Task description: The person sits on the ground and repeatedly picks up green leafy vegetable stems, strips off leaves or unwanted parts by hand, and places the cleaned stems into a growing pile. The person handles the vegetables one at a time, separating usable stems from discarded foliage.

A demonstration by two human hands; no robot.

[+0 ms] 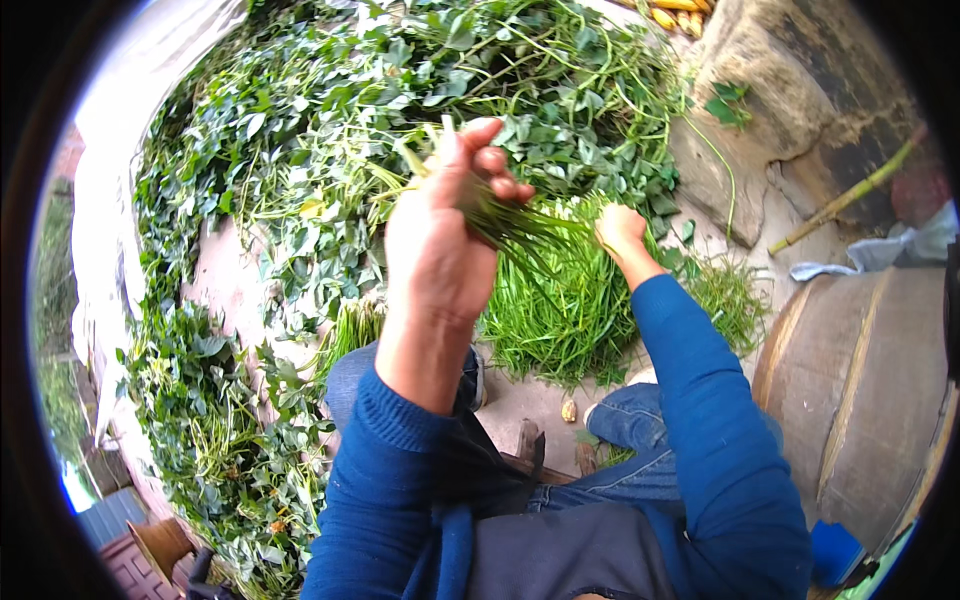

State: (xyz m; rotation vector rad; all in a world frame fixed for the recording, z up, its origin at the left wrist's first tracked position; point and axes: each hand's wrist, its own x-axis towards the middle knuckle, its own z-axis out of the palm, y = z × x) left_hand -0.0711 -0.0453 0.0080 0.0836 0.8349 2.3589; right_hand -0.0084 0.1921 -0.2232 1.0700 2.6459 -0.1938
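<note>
My left hand (pixel 450 217) is raised in front of me, closed around a bunch of chive-like greens (pixel 517 225). Pale stem ends poke out on its left, and the thin green blades droop to the right. Beneath lies a heap of the same long greens (pixel 559 322) on the floor between my feet. At the heap's upper right edge rests my right hand (pixel 622 229). Its fingers are tucked under and hidden, so whether they grip any blades cannot be seen. A smaller upright bundle of greens (pixel 352 328) stands beside my left knee.
Leafy vines (pixel 315 112) spread in a large mass ahead and to the left. A rough stone block (pixel 750 112) and a cane stalk (pixel 840 196) lie at right, near a round wooden drum (pixel 862 390). A small corn cob (pixel 569 410) lies between my feet; yellow cobs (pixel 679 11) show at the top.
</note>
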